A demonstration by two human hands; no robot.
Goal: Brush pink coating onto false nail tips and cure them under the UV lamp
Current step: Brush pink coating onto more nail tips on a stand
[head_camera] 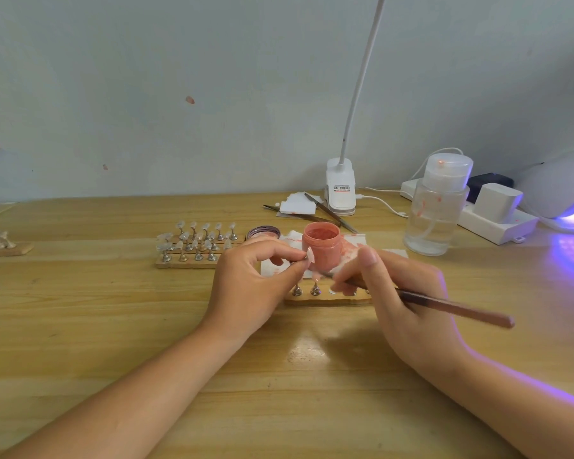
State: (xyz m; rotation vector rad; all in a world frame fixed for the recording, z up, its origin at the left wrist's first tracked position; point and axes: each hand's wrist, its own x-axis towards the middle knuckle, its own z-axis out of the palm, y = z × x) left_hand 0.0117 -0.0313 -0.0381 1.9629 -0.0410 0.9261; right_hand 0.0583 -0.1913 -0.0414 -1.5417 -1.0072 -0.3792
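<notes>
Wooden desk against a pale wall. My left hand pinches a nail tip on its stand between thumb and fingers; my right hand is closed around a brush, bristles near the tip. Just behind sits the open pink jar: a stray elbow of the brush could tip it, or smear my fingers. Uncoated tips wait left; the UV lamp glows purple far right.

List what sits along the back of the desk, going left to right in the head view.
Far-left nail stand → stands of clear tips → jar lid → pink jar → pump bottle → power strip → lit UV lamp.
</notes>
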